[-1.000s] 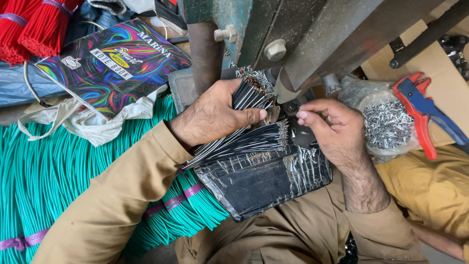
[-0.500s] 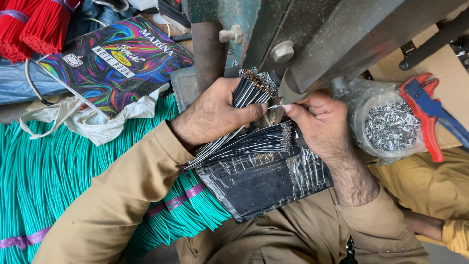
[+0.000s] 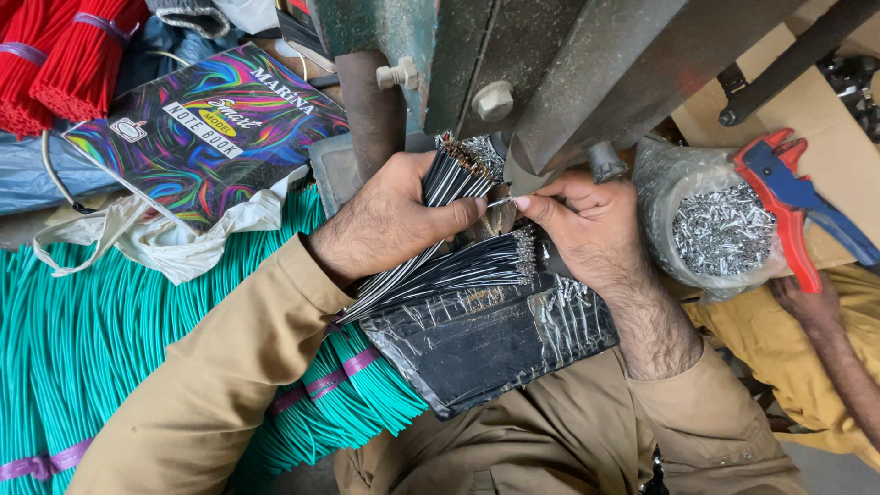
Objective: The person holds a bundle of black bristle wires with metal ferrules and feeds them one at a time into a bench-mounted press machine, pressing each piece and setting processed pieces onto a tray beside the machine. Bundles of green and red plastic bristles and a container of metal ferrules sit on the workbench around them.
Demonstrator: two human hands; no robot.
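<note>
Lying far to the left of the left hand (image 3: 390, 220), bundles of red wire (image 3: 64, 55) are sitting at the top corner, and a wide bed of teal wire (image 3: 101, 339) is spreading below them, banded with purple tape. A colourful notebook (image 3: 206, 137) is resting up and left of that hand, with a crumpled white bag (image 3: 174, 238) lying just below it.

Left hand is grasping a bundle of black wires (image 3: 440, 188), fingers wrapped round it, thumb pressing across the front; stripped ends are pointing up toward the green machine frame (image 3: 513, 64) directly above. A second black wire bundle (image 3: 458, 270) is lying just under this hand, on a black plastic sheet (image 3: 486, 339) spread over the lap.

Right hand (image 3: 587, 229) is pinching a single thin wire (image 3: 501, 201) between thumb and forefinger, the tip sitting just beside the left thumb, close under the machine. The remaining fingers are curled in.

To the right of the right hand, a clear bag of small metal terminals (image 3: 720, 229) is sitting near, and a red and blue crimping tool (image 3: 793, 206) is lying just beyond it. Another person's arm (image 3: 830, 339) is showing at lower right.
</note>
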